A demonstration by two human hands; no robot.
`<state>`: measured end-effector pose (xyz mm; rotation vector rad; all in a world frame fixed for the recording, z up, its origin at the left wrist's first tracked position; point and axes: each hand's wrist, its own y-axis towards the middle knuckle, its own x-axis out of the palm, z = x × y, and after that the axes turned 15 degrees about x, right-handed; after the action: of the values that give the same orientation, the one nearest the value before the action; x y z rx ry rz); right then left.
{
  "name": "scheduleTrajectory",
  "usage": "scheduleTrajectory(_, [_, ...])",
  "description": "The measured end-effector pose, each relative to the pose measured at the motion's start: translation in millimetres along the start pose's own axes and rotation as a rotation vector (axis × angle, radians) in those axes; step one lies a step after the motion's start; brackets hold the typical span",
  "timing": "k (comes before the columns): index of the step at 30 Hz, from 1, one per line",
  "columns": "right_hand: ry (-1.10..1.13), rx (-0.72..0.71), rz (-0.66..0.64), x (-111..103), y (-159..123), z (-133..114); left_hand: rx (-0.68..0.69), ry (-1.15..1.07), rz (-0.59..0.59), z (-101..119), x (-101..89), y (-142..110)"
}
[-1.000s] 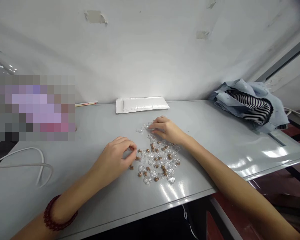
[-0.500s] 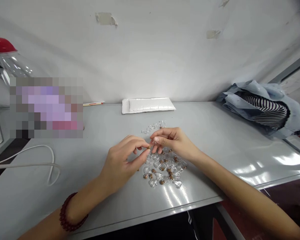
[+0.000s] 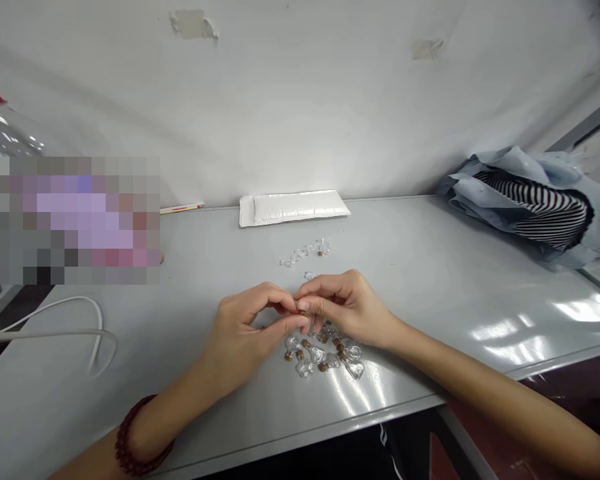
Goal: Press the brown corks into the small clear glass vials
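Small cork (image 3: 301,311) sits pinched at the fingertips of your left hand (image 3: 245,333) and right hand (image 3: 350,307), its long axis hidden by your fingers. Scattered glass bottles (image 3: 323,357) lie just below, nearer your right hand.

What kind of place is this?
It looks like a small craft or packing workspace: tiny clear bottles and little cork stoppers lie on a grey table, with a white padded mailer nearby.
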<state>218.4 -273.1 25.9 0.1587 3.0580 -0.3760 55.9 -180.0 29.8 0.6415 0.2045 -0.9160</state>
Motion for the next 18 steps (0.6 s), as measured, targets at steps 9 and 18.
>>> scheduleTrajectory(9, [-0.348,-0.123,0.264,-18,5,-3,0.044,0.253,-0.088,-13,-11.2,7])
scheduleTrajectory(18, [-1.000,-0.018,0.263,-65,17,9,-0.110,0.496,-0.032,-28,-45.9,15])
